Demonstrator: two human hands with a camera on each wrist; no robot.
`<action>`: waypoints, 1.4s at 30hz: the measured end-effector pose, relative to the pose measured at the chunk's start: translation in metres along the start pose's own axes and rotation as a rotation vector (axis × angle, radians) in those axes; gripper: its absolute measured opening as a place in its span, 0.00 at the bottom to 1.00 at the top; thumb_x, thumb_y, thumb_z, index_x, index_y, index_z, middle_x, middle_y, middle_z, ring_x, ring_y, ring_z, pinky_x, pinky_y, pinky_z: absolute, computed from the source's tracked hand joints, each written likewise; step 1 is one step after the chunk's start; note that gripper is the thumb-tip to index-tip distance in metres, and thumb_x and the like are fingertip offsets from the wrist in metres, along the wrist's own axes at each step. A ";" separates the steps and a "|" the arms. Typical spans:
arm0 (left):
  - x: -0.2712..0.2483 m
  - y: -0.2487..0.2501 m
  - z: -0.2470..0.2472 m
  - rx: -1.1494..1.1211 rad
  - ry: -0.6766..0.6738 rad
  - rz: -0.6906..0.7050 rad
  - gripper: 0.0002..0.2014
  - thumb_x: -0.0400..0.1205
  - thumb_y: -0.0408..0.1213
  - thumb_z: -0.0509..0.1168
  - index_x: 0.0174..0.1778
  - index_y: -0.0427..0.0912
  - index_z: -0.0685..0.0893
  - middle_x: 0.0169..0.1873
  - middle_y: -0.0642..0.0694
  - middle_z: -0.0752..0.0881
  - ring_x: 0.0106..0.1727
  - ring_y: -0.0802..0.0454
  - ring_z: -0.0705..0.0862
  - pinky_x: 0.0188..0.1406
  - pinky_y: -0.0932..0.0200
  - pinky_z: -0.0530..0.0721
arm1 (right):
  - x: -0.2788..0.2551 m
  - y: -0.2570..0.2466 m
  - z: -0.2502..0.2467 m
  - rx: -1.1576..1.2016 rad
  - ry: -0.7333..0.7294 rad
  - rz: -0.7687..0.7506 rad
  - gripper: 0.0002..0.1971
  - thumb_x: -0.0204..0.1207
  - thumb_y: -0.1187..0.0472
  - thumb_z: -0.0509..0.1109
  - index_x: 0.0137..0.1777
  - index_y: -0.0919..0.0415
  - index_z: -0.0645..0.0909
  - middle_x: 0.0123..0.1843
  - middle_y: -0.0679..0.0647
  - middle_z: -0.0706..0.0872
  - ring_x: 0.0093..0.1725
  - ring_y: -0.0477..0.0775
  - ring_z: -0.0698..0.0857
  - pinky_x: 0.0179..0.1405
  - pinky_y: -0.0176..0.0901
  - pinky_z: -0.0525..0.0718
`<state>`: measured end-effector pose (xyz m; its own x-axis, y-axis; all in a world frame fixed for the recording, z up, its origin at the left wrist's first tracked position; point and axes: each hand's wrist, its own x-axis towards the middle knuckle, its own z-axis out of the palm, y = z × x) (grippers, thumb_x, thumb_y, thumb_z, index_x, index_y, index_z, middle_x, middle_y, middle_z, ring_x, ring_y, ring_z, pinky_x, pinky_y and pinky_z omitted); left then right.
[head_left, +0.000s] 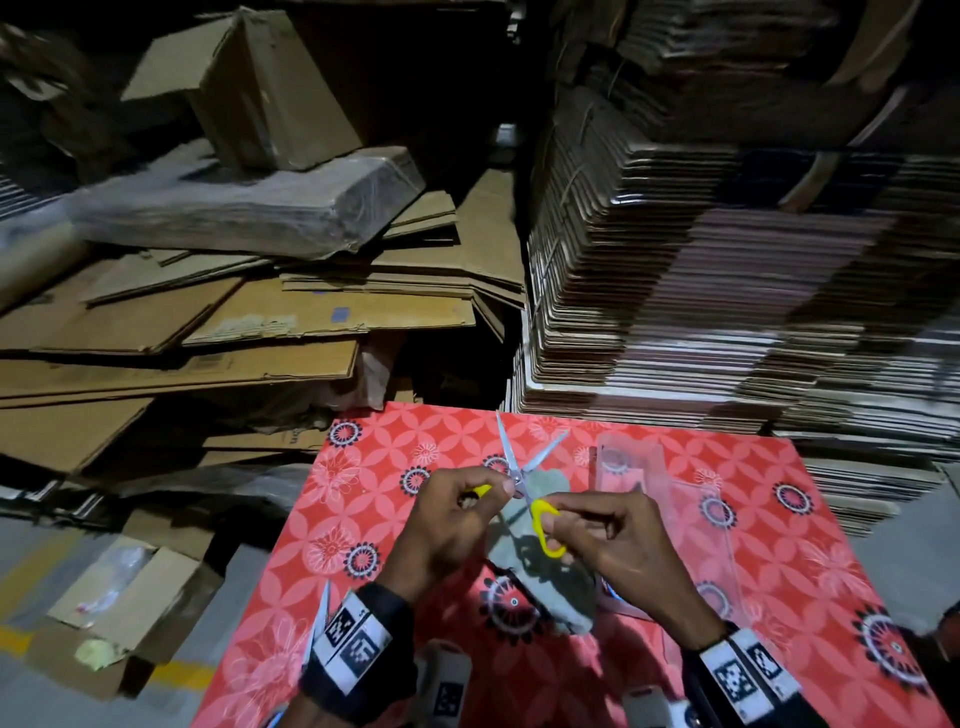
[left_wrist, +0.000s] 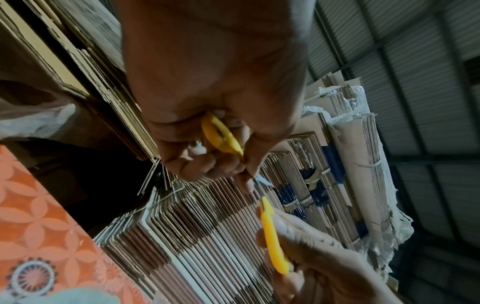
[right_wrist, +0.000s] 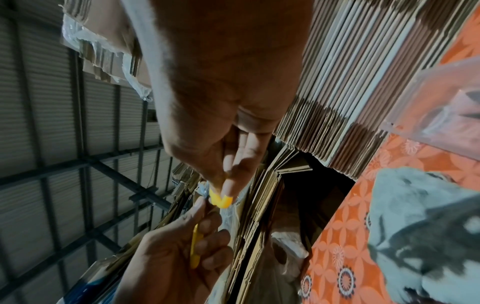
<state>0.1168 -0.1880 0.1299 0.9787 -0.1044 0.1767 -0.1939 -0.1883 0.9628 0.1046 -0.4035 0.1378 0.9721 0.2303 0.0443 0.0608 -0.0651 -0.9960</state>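
A pair of scissors (head_left: 517, 475) with yellow handles and splayed steel blades is held above a red floral table (head_left: 363, 493). My left hand (head_left: 496, 488) pinches one handle loop (left_wrist: 221, 135), fingers curled round it. My right hand (head_left: 556, 519) pinches the other yellow loop (head_left: 545, 525) between thumb and fingertips (right_wrist: 228, 185). The blades point away from me. Under the hands a grey cloth (head_left: 550, 582) lies on the table.
A clear plastic sleeve (head_left: 654, 483) lies on the table to the right of the scissors. A tall stack of flat cartons (head_left: 727, 312) rises behind the table's far right edge. Loose flattened cardboard (head_left: 208, 338) is piled at the left. An open box (head_left: 130, 597) sits on the floor.
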 end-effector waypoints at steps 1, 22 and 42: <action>0.000 0.002 0.001 -0.006 0.025 0.004 0.11 0.86 0.37 0.70 0.47 0.32 0.94 0.24 0.68 0.82 0.27 0.75 0.78 0.32 0.77 0.70 | 0.000 0.000 0.001 0.019 0.004 -0.002 0.08 0.78 0.71 0.79 0.54 0.63 0.94 0.38 0.64 0.94 0.35 0.55 0.90 0.35 0.43 0.88; -0.010 -0.008 -0.017 -0.049 0.280 -0.166 0.15 0.85 0.30 0.72 0.31 0.40 0.89 0.19 0.61 0.77 0.23 0.67 0.73 0.34 0.55 0.69 | 0.048 0.124 -0.003 -0.969 -0.261 0.187 0.35 0.55 0.31 0.81 0.56 0.48 0.76 0.43 0.46 0.80 0.42 0.53 0.80 0.39 0.49 0.75; -0.008 0.013 -0.018 0.191 0.360 -0.015 0.21 0.84 0.44 0.74 0.27 0.37 0.83 0.19 0.59 0.70 0.22 0.62 0.67 0.25 0.66 0.63 | 0.034 -0.024 -0.022 -0.576 0.110 -0.304 0.10 0.86 0.59 0.71 0.63 0.48 0.89 0.54 0.34 0.91 0.54 0.35 0.88 0.54 0.27 0.80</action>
<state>0.1080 -0.1724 0.1450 0.9360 0.2421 0.2555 -0.1548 -0.3688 0.9165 0.1414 -0.4157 0.1655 0.9080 0.2223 0.3551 0.4182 -0.5286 -0.7387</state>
